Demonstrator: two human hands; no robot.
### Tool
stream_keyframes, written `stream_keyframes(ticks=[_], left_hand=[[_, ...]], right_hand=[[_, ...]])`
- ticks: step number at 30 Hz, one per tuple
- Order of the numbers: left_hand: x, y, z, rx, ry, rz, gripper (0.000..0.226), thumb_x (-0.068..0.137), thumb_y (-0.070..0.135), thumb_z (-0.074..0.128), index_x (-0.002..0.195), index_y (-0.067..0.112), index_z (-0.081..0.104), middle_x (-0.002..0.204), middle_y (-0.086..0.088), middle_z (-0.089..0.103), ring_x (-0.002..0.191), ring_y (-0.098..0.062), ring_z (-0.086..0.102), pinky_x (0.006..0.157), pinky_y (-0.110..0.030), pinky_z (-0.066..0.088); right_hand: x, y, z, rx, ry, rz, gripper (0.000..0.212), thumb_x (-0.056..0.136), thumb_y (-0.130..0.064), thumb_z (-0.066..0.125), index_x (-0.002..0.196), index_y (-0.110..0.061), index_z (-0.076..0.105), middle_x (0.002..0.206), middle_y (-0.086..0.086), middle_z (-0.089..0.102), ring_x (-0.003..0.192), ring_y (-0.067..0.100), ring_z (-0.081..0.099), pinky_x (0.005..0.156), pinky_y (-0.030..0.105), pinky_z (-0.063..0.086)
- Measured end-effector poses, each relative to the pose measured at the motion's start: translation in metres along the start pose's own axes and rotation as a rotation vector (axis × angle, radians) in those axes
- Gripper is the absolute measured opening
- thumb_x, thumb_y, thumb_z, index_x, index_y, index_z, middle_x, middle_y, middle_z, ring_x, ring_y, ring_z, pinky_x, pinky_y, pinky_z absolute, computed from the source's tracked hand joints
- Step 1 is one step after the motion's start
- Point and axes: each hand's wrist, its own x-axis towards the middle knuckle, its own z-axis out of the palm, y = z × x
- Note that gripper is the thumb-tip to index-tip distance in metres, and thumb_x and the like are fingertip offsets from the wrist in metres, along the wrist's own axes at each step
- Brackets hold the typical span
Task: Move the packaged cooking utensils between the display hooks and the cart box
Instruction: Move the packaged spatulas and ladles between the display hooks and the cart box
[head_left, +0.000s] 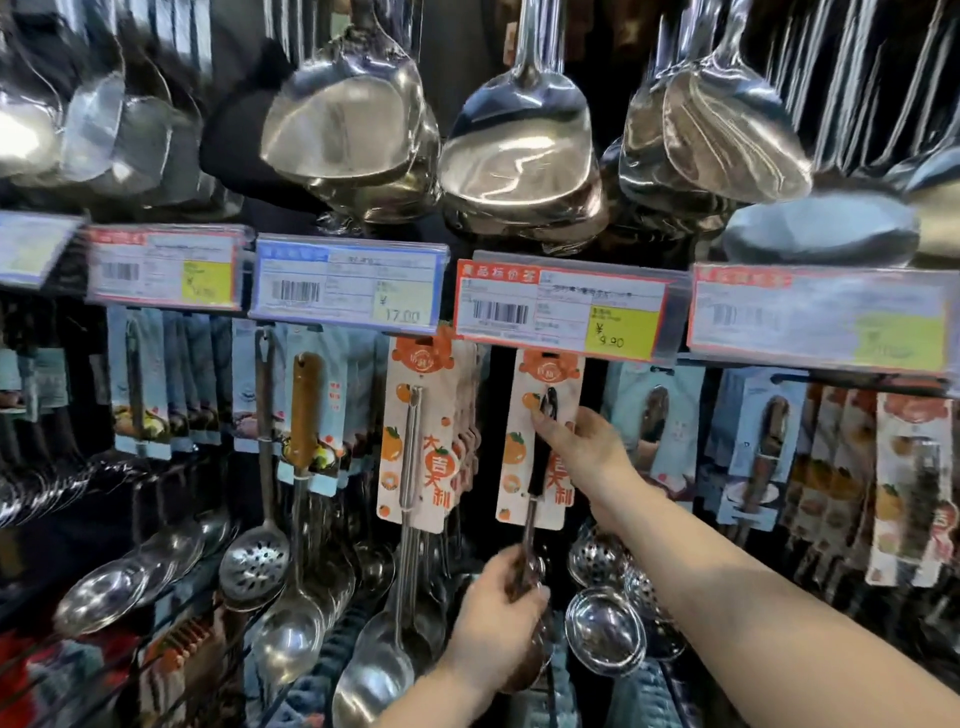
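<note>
A packaged utensil with a black handle on a white-and-orange card (519, 452) hangs under the 9.90 price tag (561, 312). My right hand (582, 441) pinches the card and handle near its top, by the hook. My left hand (498, 618) is closed around the utensil's metal lower end. A stack of similar orange-card utensils (421, 441) hangs on the neighbouring hook to the left. The cart box is out of view.
Large steel spatulas (519, 150) hang overhead. Blue-card ladles and skimmers (306, 415) hang at left, more carded utensils (769, 452) at right. Loose ladle bowls and strainers (605, 629) crowd the lower rack near my left hand.
</note>
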Motion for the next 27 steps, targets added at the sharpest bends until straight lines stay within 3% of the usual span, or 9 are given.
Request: stream_keyframes(ticks=[2,5,8,10,13,16,18,20,27], left_hand=[[0.002,-0.002,0.001,0.006,0.000,0.001,0.046,0.088,0.012,0.059,0.132,0.017,0.046,0.107,0.010,0.062,0.099,-0.002,0.058,0.085,-0.009,0.041],[-0.002,-0.003,-0.002,0.051,0.021,0.017,0.058,0.087,0.018,0.061,0.140,0.016,0.036,0.129,0.004,0.054,0.114,-0.006,0.050,0.103,-0.021,0.035],[-0.011,-0.002,-0.007,0.122,0.061,0.000,0.060,0.086,0.030,0.062,0.140,0.022,0.036,0.137,0.005,0.047,0.121,-0.009,0.045,0.100,-0.020,0.032],[-0.022,-0.001,-0.015,0.198,0.070,0.019,0.058,0.086,0.035,0.061,0.138,0.025,0.038,0.137,0.006,0.047,0.122,-0.011,0.047,0.101,-0.021,0.034],[-0.050,-0.003,-0.027,0.375,0.037,0.140,0.060,0.086,0.041,0.057,0.139,0.022,0.037,0.140,0.000,0.044,0.127,-0.015,0.043,0.106,-0.027,0.033],[-0.086,-0.003,-0.038,0.577,0.002,0.239,0.062,0.085,0.048,0.055,0.138,0.021,0.037,0.136,-0.002,0.045,0.125,-0.018,0.043,0.106,-0.030,0.035],[-0.111,-0.003,-0.043,0.712,-0.036,0.325,0.061,0.084,0.050,0.054,0.136,0.022,0.039,0.134,0.000,0.046,0.122,-0.019,0.044,0.105,-0.033,0.037],[-0.134,-0.002,-0.046,0.804,-0.054,0.412,0.057,0.084,0.050,0.054,0.132,0.021,0.044,0.131,0.002,0.048,0.121,-0.021,0.046,0.102,-0.035,0.039],[-0.211,0.008,0.006,0.803,-0.226,0.571,0.048,0.083,0.041,0.060,0.121,0.013,0.054,0.123,-0.008,0.056,0.117,-0.028,0.051,0.095,-0.037,0.043]], right_hand=[[0.001,0.001,0.000,-0.018,-0.003,-0.006,0.041,0.087,-0.038,0.063,0.118,-0.012,0.059,0.117,0.004,0.065,0.096,0.013,0.060,0.070,0.023,0.045],[-0.004,-0.003,0.003,-0.120,0.056,0.006,0.050,0.086,-0.039,0.063,0.124,-0.009,0.052,0.120,0.006,0.061,0.105,0.022,0.059,0.078,0.027,0.042],[-0.020,-0.010,0.003,-0.271,0.106,-0.105,0.052,0.086,-0.033,0.063,0.127,-0.005,0.048,0.122,0.011,0.058,0.113,0.028,0.055,0.081,0.027,0.040],[-0.040,-0.015,0.001,-0.334,0.058,-0.193,0.058,0.087,-0.028,0.063,0.134,-0.003,0.042,0.131,0.015,0.053,0.124,0.029,0.048,0.099,0.032,0.040],[-0.081,-0.017,-0.004,-0.516,0.037,-0.242,0.068,0.089,-0.027,0.062,0.145,-0.009,0.028,0.145,0.011,0.035,0.136,0.023,0.031,0.108,0.022,0.020],[-0.129,-0.014,-0.014,-0.706,0.002,-0.207,0.057,0.090,-0.030,0.058,0.141,-0.015,0.037,0.143,0.007,0.035,0.133,0.022,0.034,0.103,0.019,0.022],[-0.168,-0.012,-0.024,-0.891,-0.057,-0.196,0.045,0.090,-0.033,0.056,0.130,-0.014,0.049,0.134,0.007,0.045,0.125,0.025,0.043,0.106,0.029,0.033],[-0.209,-0.012,-0.037,-1.025,-0.094,-0.141,0.039,0.090,-0.035,0.054,0.122,-0.012,0.055,0.123,0.008,0.054,0.118,0.028,0.049,0.097,0.039,0.043],[-0.344,-0.025,-0.096,-1.219,-0.047,0.169,0.044,0.090,-0.040,0.053,0.128,-0.018,0.050,0.128,0.010,0.051,0.119,0.030,0.049,0.097,0.042,0.043]])
